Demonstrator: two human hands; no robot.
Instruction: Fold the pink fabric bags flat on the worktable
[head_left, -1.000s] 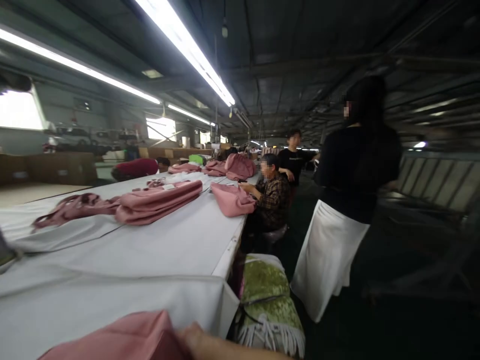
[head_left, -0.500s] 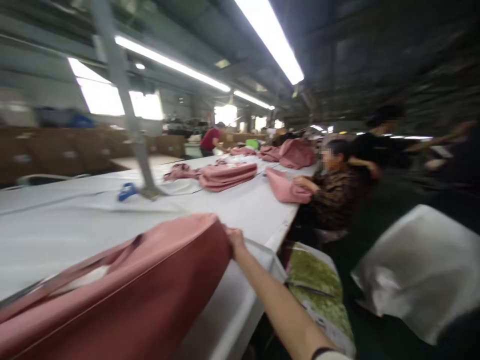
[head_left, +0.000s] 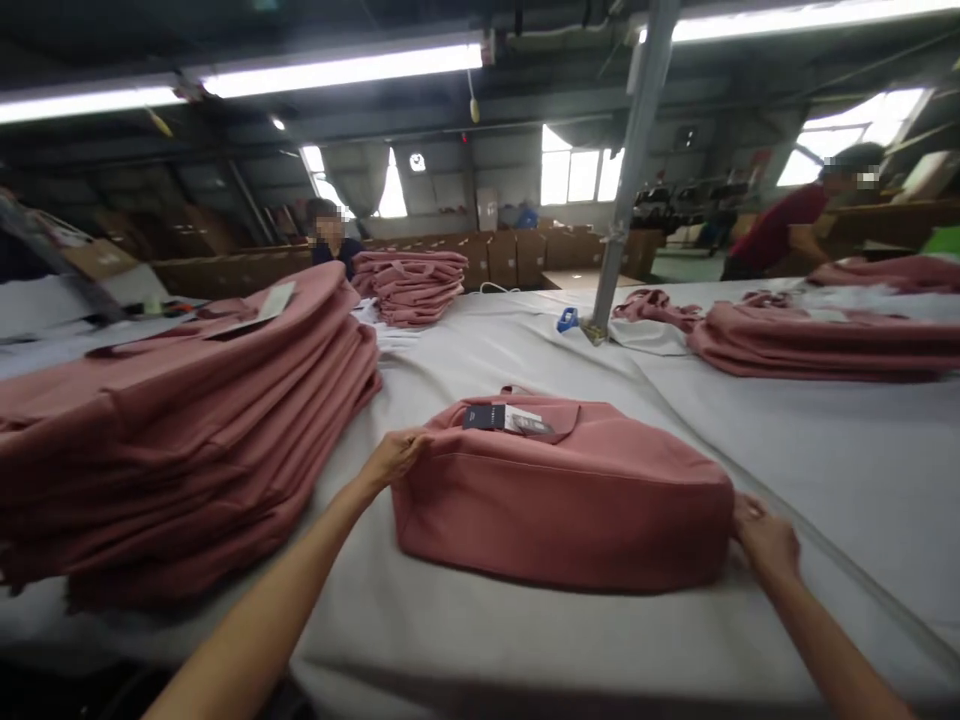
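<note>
A pink fabric bag (head_left: 570, 510) rests on the white-covered table in front of me, its wide base facing me. A black tag and a white label (head_left: 517, 420) lie on its upper side beside a thin strap. My left hand (head_left: 397, 455) pinches the bag's left upper corner. At the opposite end, my right hand (head_left: 765, 535) grips the right edge, its fingertips partly hidden behind the fabric. To the left of my left arm leans a tall stack of similar pink bags (head_left: 247, 430), with a pale tag on the top one.
Another pink pile (head_left: 409, 285) stands farther back, near a person (head_left: 330, 235). A grey post (head_left: 630, 170) rises from the table (head_left: 480, 350) beside a blue tape dispenser (head_left: 568, 319). More pink bags (head_left: 825, 340) lie at right, with a person in red (head_left: 784, 230) beyond. Cardboard boxes (head_left: 517, 255) line the back.
My view has swung left, bringing the tall stack into sight. The bag now lies across in front of me, and my left hand has come into view on it.
</note>
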